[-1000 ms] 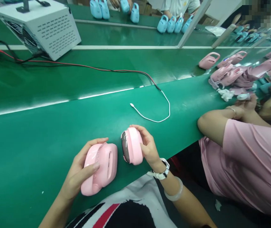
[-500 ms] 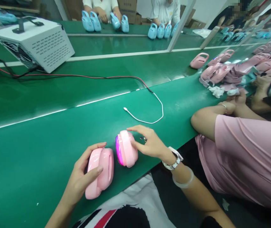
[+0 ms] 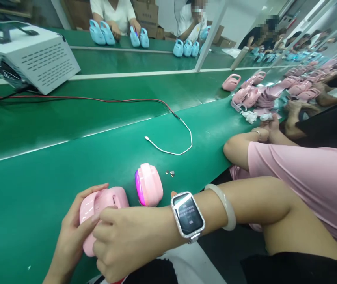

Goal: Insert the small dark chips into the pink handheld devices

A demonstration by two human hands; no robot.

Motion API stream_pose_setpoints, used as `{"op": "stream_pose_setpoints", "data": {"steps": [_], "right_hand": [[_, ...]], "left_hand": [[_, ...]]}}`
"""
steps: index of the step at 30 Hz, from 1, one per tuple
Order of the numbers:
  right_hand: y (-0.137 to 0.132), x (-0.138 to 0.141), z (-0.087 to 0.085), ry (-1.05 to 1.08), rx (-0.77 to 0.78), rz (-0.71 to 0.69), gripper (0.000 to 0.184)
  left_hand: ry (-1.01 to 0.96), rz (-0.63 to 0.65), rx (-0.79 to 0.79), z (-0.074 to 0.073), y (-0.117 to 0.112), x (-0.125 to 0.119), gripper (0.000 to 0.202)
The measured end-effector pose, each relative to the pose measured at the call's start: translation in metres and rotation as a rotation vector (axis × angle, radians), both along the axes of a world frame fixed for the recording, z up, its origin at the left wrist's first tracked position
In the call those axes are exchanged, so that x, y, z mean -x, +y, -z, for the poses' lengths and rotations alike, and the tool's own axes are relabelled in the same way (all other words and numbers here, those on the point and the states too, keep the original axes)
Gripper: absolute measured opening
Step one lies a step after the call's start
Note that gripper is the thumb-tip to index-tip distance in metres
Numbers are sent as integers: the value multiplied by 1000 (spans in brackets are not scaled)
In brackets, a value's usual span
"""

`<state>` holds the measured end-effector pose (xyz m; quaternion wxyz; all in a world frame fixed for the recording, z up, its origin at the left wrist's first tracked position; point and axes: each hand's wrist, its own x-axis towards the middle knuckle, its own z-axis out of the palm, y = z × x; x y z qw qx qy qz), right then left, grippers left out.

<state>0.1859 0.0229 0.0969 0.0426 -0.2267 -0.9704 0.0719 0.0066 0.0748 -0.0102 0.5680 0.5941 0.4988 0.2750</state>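
Note:
My left hand [image 3: 70, 232] is wrapped round a glossy pink plastic device [image 3: 116, 195] with a carrying handle and a small slot in its face, at the table's near edge. My right hand [image 3: 129, 236] lies over the lower part of that device, fingers curled in against it. Whatever those fingers pinch is hidden behind the hand. Just to the right stands a second pink device [image 3: 153, 187], upright, its left side glowing purple; neither hand touches it. Beside it lie a few tiny metal pieces [image 3: 172, 173].
A white-ended cable [image 3: 168, 152] lies ahead on the green table [image 3: 38, 181], joined to red and black wires. A grey metal box [image 3: 47, 59] stands back left. Pink devices [image 3: 246, 96] are heaped at right, near a co-worker's pink sleeve [image 3: 298, 165]. Across the table are blue devices [image 3: 97, 33].
My right hand has left the glowing device and moved left onto the one in my left hand. That device has shifted a little left and turned. The view has swung slightly right.

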Motion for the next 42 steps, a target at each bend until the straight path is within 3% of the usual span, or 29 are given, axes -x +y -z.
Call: {"op": "stream_pose_setpoints", "data": {"steps": [4,8,10,12,15,17,19,24,27,33,42], "right_hand": [[3,10,1,-12,35,-14,33],[5,11,3,9,15,-24,34],[5,7,7,27,-11,32,30],[1,2,15,114,13,196,19],[-11,1,32,499,158,587,9],[-19,7,43,811,174,784,14],[-26,16,53,1005,227,870,23],[-27,35,82,1026,811,980,40],[-23,36,102,1179,1002,1031,39],[-19,33,112,1380,1086,1011,41],[-20,33,108,1380,1074,1049,44]], "left_hand": [[-59,-73,31,-2,-5,9,48],[-112,-61,10,-1,-4,10,47],[-183,-71,-13,1,-5,9,50],[-297,-107,29,6,-8,9,54],[-477,-149,152,17,-15,13,58],[-542,-148,144,27,-20,17,54],[-569,-113,83,35,-22,20,51],[-663,3,48,43,-22,23,49],[-675,46,31,45,-21,23,46],[-655,112,-23,45,-20,23,45],[-679,167,-17,45,-19,24,43]]}}
